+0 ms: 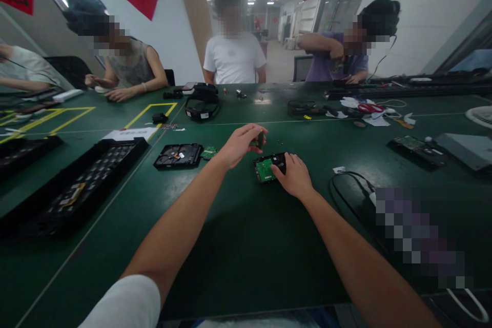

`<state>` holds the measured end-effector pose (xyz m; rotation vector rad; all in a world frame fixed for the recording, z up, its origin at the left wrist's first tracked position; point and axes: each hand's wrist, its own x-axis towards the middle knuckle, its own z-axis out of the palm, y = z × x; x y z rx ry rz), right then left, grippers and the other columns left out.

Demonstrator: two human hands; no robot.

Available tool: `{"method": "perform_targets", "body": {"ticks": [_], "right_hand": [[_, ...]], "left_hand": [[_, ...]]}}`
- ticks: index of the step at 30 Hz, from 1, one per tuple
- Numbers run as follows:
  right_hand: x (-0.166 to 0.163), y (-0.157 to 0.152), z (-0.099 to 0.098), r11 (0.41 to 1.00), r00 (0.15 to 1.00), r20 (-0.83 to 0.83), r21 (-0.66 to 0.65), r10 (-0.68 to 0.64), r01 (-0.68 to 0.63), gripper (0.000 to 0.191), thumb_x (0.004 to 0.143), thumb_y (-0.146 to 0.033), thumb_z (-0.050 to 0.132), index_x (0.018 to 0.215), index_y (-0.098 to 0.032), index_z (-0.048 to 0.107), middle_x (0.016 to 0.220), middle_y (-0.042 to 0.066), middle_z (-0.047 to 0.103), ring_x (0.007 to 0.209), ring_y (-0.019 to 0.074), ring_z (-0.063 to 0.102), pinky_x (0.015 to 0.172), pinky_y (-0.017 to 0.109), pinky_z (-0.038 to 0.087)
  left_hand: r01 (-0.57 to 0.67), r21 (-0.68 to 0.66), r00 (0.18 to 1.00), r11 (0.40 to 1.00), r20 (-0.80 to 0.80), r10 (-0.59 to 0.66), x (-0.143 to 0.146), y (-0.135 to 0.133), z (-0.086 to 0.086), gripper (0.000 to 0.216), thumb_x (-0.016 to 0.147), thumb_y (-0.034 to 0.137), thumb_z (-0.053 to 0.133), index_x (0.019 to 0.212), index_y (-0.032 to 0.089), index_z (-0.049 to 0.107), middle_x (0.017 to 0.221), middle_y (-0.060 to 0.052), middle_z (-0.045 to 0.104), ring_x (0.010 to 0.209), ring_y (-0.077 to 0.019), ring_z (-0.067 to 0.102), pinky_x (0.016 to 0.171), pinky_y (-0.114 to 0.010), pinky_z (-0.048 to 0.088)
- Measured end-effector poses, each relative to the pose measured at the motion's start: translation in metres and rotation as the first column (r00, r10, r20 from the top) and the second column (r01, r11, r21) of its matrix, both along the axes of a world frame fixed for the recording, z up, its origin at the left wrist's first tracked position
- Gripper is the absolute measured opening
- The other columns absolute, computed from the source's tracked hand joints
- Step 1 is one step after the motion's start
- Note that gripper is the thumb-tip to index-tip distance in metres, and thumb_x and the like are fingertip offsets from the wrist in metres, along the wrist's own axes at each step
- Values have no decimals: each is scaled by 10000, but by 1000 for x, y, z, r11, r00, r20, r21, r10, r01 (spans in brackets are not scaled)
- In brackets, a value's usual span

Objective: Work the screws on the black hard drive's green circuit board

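Hard drive [264,170], right hand [295,176] clasping its edge, left hand [243,144] pinching small object [261,139], tabletop [265,251] stretching nearward

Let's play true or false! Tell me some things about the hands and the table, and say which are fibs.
1. The right hand is touching the hard drive. True.
2. The left hand is spread flat. False: its fingers are bent around a small dark thing.
3. The tabletop is orange. False: it is dark green.
4. A person in a white shirt is across the table. True.
5. The long black tray is on the right side. False: it is on the left.
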<state>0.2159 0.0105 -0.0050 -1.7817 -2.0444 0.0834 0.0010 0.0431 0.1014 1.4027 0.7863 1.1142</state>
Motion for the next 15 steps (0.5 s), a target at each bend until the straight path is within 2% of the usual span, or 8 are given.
{"method": "perform_targets", "body": {"ticks": [4,6,10,15], "right_hand": [[1,1,0,1000,1000,-6,-5,2,-2,755,1000,-656,391,1495,-95,490,1481,224,555,1421,374,475,1188,535,342],[1,1,-1,1000,1000,-12,-12,2,-2,763,998,-661,394,1500,-93,484,1489,226,549,1428,378,467,1187,540,344],[1,2,-1,1000,1000,-17,-26,-1,0,771,994,-680,386,1511,-115,478,1493,214,549,1431,382,465,1181,555,356],[0,1,2,999,1000,-12,-35,-1,1,773,995,-678,387,1498,-101,489,1494,221,543,1425,386,471,1174,547,368]], "left_hand": [[-179,70,978,981,-94,185,0,0,0,340,832,473,786,886,167,648,849,-46,649,756,-141,610,587,-237,525],[-225,76,967,972,-105,232,0,1,-1,362,812,476,808,865,167,626,827,-42,651,730,-134,610,576,-233,514],[-212,72,970,975,-104,219,0,1,-2,353,812,464,809,870,171,618,823,-38,646,731,-133,612,576,-230,519],[-147,84,985,986,-77,153,-3,4,0,308,857,451,745,1010,190,689,882,-39,643,788,-148,620,579,-231,550]]}}
